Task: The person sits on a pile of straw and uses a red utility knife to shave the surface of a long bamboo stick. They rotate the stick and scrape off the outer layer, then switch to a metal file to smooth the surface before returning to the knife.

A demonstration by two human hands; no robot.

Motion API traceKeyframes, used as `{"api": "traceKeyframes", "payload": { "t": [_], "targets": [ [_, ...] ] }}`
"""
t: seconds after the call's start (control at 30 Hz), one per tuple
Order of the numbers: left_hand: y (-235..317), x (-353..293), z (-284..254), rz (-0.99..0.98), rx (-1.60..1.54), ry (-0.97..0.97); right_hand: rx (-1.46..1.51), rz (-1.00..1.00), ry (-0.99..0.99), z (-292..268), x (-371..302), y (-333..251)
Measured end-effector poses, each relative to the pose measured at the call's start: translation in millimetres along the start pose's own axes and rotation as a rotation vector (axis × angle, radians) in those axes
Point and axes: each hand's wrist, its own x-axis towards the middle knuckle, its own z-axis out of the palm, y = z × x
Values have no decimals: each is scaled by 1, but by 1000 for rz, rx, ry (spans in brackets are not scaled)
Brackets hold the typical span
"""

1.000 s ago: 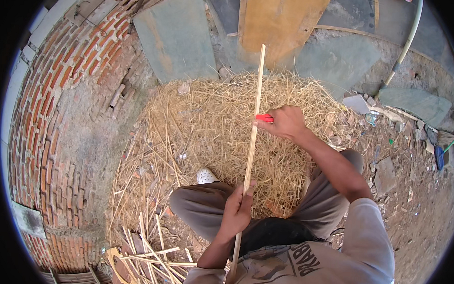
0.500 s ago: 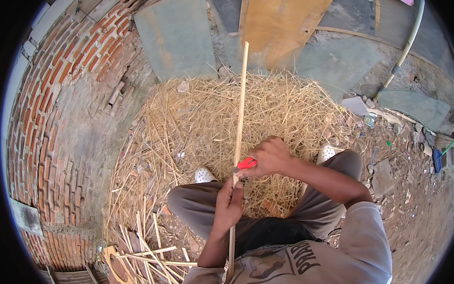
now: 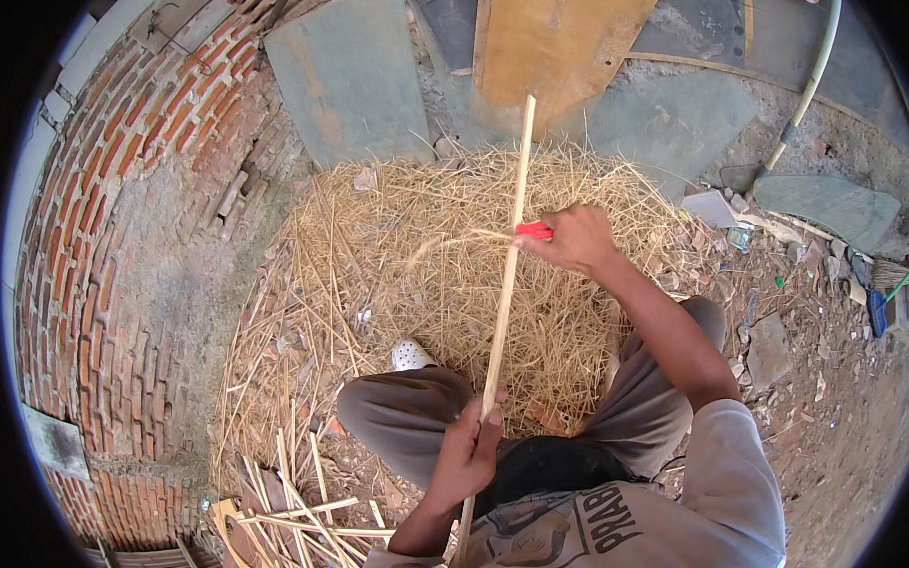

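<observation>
A long, pale bamboo strip [image 3: 505,316] runs from my lap up and away over the shavings, leaning slightly right. My left hand [image 3: 466,455] is wrapped round its lower part, close to my lap. Farther up, my right hand [image 3: 574,238] grips a red-handled knife [image 3: 534,231] against the strip's right side. The blade is mostly hidden at the strip. A thin, curling shaving [image 3: 461,237] sticks out to the left of the strip at the knife.
A wide heap of straw-like shavings [image 3: 407,222] lies ahead of my crossed legs. Cut strips [image 3: 306,509] are piled at lower left. A brick wall [image 3: 115,262] stands left; grey and tan boards [image 3: 347,75] lean at the back. Rubble [image 3: 773,345] covers the ground right.
My right hand and the knife have moved up and away along the strip, and a shaving now hangs there. My left hand is lower; the strip's far end has swung right.
</observation>
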Motion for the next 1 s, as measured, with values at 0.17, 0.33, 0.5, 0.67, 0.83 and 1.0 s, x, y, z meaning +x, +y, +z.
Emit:
{"api": "traceKeyframes", "payload": {
  "t": [0.17, 0.33, 0.5, 0.67, 0.83, 1.0],
  "targets": [
    [7, -24, -4, 32, 99, -26, -72, 33, 29, -7, 16, 20],
    [3, -48, -5, 51, 116, -24, 4, 272, -115, -17, 40, 40],
    [7, -84, -6, -91, 16, -147, -73, 431, -38, -31, 49, 127],
    [-13, -57, -2, -189, -296, -115, 112, 541, -45, -36, 38, 104],
    [-15, -6, -14, -134, -373, -44, 339, 200, -128, -28, -14, -19],
    [3, 30, -25, -47, -290, 30, 216, -196, -204, -6, -53, -71]
  ]
}}
